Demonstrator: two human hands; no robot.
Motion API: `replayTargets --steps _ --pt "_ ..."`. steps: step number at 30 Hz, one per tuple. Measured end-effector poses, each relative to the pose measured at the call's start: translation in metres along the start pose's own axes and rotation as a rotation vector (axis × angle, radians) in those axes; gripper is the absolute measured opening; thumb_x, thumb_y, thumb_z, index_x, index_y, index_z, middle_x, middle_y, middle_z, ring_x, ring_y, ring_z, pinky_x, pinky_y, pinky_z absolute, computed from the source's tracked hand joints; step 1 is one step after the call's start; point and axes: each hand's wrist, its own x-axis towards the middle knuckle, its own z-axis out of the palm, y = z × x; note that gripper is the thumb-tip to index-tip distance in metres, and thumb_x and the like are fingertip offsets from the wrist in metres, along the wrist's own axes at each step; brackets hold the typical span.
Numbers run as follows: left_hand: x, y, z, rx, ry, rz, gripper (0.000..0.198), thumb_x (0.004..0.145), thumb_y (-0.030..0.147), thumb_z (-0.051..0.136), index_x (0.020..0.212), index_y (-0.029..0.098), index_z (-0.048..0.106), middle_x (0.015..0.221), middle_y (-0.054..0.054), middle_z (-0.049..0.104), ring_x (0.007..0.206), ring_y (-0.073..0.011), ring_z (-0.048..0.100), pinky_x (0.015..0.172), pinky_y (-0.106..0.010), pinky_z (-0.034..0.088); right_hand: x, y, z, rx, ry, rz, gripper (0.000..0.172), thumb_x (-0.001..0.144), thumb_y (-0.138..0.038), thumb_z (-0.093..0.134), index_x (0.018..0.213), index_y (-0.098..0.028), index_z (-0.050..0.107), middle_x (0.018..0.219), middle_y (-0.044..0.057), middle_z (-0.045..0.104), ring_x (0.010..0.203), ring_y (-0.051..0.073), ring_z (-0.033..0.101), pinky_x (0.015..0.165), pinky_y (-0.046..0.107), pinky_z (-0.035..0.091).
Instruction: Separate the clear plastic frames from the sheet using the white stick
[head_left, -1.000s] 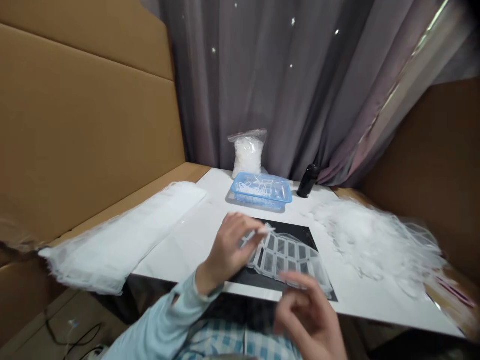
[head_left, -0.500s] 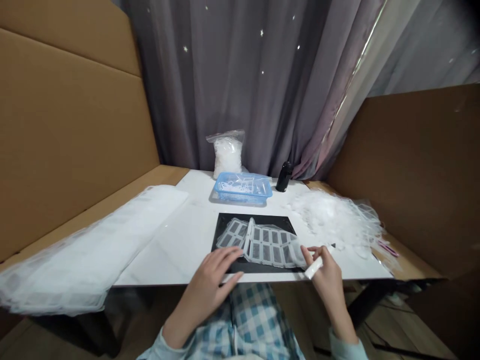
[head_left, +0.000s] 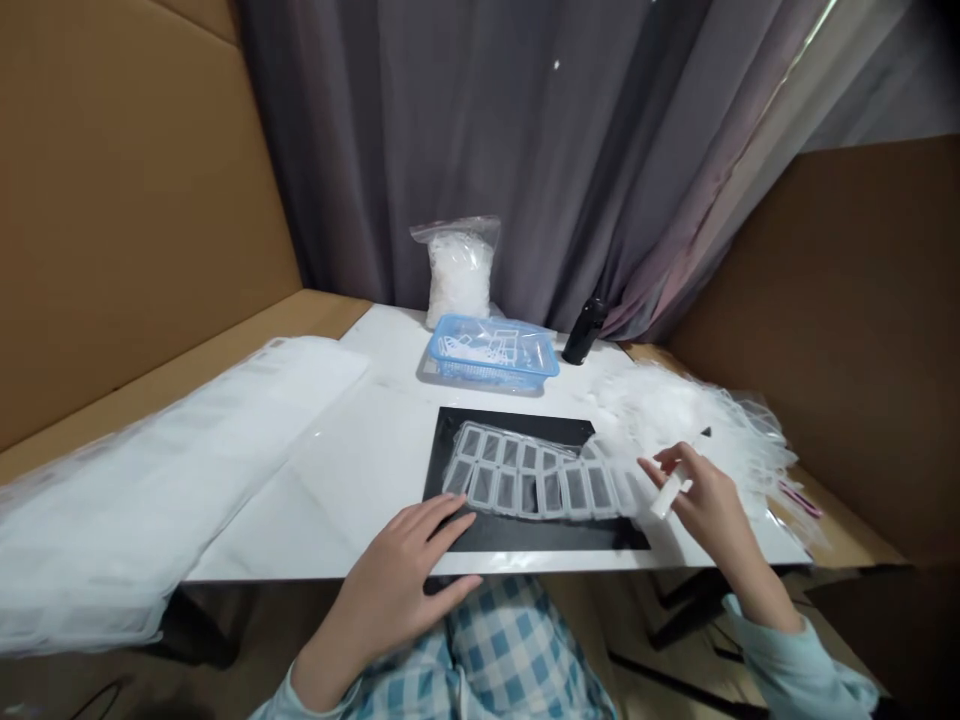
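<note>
A translucent plastic sheet with rows of rectangular frames (head_left: 551, 480) lies on a black mat (head_left: 525, 535). More clear film sits beneath its upper edge. My left hand (head_left: 409, 570) rests at the sheet's lower left corner, fingers stretched and thumb apart. At the opposite end, my right hand (head_left: 705, 500) has its fingers bent around a small white stick-like piece (head_left: 670, 492). Its thumb and index tip meet the sheet's right end, which is pulled out past the mat; whether they pinch the film is hard to see.
Stacked translucent sheets (head_left: 172, 480) run along the left side. Behind the mat stand a blue basket (head_left: 495, 375) with white frames, a filled zip bag (head_left: 459, 280) and a black bottle (head_left: 585, 332). A heap of white plastic scraps (head_left: 675, 405) and pink-handled tool (head_left: 801, 498) lie right.
My right hand has moved right and up, and the sheet stretches further right. The raised white fold near its left part has flattened out. My left hand stays near the lower left corner.
</note>
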Motion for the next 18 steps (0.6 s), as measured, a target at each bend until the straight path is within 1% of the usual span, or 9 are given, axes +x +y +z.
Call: replayTargets --steps 2,3,4,5,7,9,12,15,18 --pt "-0.001 -0.001 0.000 0.023 -0.013 0.039 0.050 0.088 0.040 0.064 0.133 0.020 0.056 0.136 -0.010 0.060 0.121 -0.0284 0.059 0.096 -0.044 0.055 -0.012 -0.010 0.008 -0.041 0.025 0.017 0.046 0.087 -0.067 0.057 0.080 -0.022 0.056 0.072 0.004 0.061 0.062 0.019 0.053 0.057 0.029 0.038" --pt "-0.001 -0.002 0.000 0.040 -0.019 0.049 0.048 0.089 0.034 0.061 0.135 0.020 0.055 0.136 -0.009 0.060 0.121 -0.0278 0.059 0.096 -0.043 0.055 -0.018 -0.018 0.013 0.020 0.022 0.054 0.043 0.093 -0.063 0.052 0.084 -0.022 0.058 0.074 0.003 0.061 0.062 0.018 0.054 0.057 0.028 0.039" --pt "-0.001 -0.002 0.000 0.062 -0.022 0.052 0.046 0.090 0.027 0.057 0.136 0.020 0.054 0.136 -0.008 0.060 0.120 -0.0269 0.059 0.096 -0.043 0.054 -0.024 -0.029 0.019 0.124 -0.036 0.078 0.040 0.099 -0.058 0.043 0.093 -0.022 0.060 0.076 0.003 0.061 0.061 0.017 0.053 0.058 0.027 0.042" --pt "-0.001 -0.002 0.000 0.087 -0.020 0.047 0.046 0.090 0.020 0.052 0.136 0.020 0.054 0.136 -0.007 0.061 0.119 -0.0257 0.059 0.096 -0.042 0.053 -0.029 -0.041 0.026 0.249 -0.090 0.064 0.043 0.104 -0.054 0.031 0.104 -0.022 0.061 0.075 0.003 0.061 0.059 0.016 0.052 0.056 0.027 0.043" --pt "-0.001 -0.001 0.000 0.132 0.011 0.023 0.049 0.089 0.010 0.042 0.136 0.018 0.054 0.134 -0.005 0.062 0.118 -0.0230 0.060 0.097 -0.040 0.050 -0.034 -0.068 0.037 0.383 -0.261 -0.029 0.051 0.106 -0.051 0.020 0.124 -0.024 0.060 0.081 0.004 0.062 0.062 0.016 0.055 0.061 0.027 0.048" --pt "-0.001 0.000 0.003 0.145 0.074 -0.003 0.048 0.090 0.006 0.036 0.132 0.017 0.057 0.130 -0.004 0.065 0.117 -0.0198 0.059 0.100 -0.036 0.046 -0.031 -0.094 0.048 0.432 -0.398 -0.164 0.047 0.106 -0.049 0.027 0.128 -0.028 0.063 0.088 0.006 0.066 0.074 0.018 0.061 0.069 0.028 0.052" --pt "-0.003 0.001 0.007 0.142 0.097 -0.006 0.045 0.092 0.007 0.034 0.128 0.016 0.060 0.128 -0.001 0.067 0.118 -0.0169 0.058 0.103 -0.034 0.041 -0.017 -0.119 0.066 0.507 -0.511 -0.276 0.030 0.104 -0.032 0.046 0.127 -0.030 0.066 0.101 0.005 0.071 0.087 0.020 0.066 0.073 0.027 0.054" --pt "-0.006 0.002 0.010 0.154 0.084 -0.014 0.042 0.094 0.009 0.035 0.125 0.015 0.062 0.127 -0.001 0.068 0.119 -0.0176 0.058 0.103 -0.036 0.039 -0.003 -0.125 0.087 0.567 -0.643 -0.292 0.028 0.099 -0.025 0.057 0.124 -0.028 0.068 0.102 0.005 0.073 0.086 0.019 0.069 0.074 0.027 0.056" --pt "-0.005 0.002 0.010 0.130 0.094 -0.042 0.039 0.094 0.011 0.038 0.123 0.014 0.063 0.124 -0.002 0.069 0.118 -0.0187 0.058 0.104 -0.038 0.038 0.005 -0.122 0.103 0.645 -0.774 -0.239 0.023 0.098 -0.023 0.060 0.116 -0.025 0.072 0.101 0.005 0.073 0.086 0.017 0.069 0.075 0.024 0.056"
